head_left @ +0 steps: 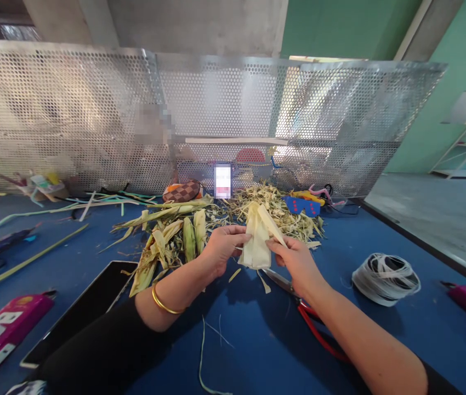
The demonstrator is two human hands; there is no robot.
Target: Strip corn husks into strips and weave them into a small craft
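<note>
A pale corn husk [255, 247], folded and layered, is held up over the blue table between both hands. My left hand [223, 247] pinches its left edge with thumb and fingers. On the other side, my right hand [294, 260] grips the right edge, where a narrow strip of husk slants down. Scissors [280, 281] with red handles lie beneath my right wrist, partly hidden by the forearm. Behind the hands spreads a heap of shredded husk [272, 195]. Larger dried husks [163, 241] are piled to the left of it.
A roll of white plastic string [386, 278] sits at right. At left are a black tray [89, 302], a magenta power strip [15, 329] and a glue gun [5, 244]. A lit phone [222, 181] stands before the perforated metal screen [220, 99].
</note>
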